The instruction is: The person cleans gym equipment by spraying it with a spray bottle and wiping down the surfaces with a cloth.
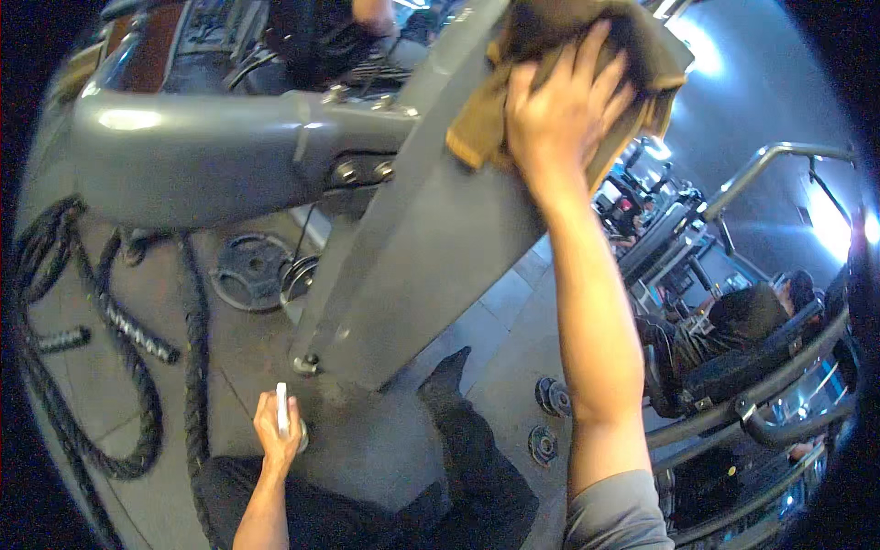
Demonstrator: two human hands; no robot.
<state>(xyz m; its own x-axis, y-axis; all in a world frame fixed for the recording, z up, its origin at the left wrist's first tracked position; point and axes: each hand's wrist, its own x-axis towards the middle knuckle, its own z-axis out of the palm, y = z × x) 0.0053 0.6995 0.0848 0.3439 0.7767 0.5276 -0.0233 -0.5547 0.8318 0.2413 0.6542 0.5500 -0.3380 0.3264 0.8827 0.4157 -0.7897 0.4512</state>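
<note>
My right hand (567, 113) lies with fingers spread on a brown cloth (478, 130), pressing it against the upper part of a slanted grey machine panel (426, 254). The cloth is bunched, and one corner hangs down beside my thumb. Lower down, near my legs, my left hand (275, 430) is closed around what looks like a spray bottle (282, 405). Its white top sticks up between thumb and fingers; most of its body is hidden by the hand. A thick grey machine arm (199, 151) is bolted to the panel's left side.
Black battle ropes (196, 344) hang and coil at left. Behind them a weight plate (254, 271) rests near a pulley (300, 278). Small plates (543, 445) are at lower right. A person (746, 309) is on equipment at right, beside metal rails (790, 364); another person (316, 41) is at the top.
</note>
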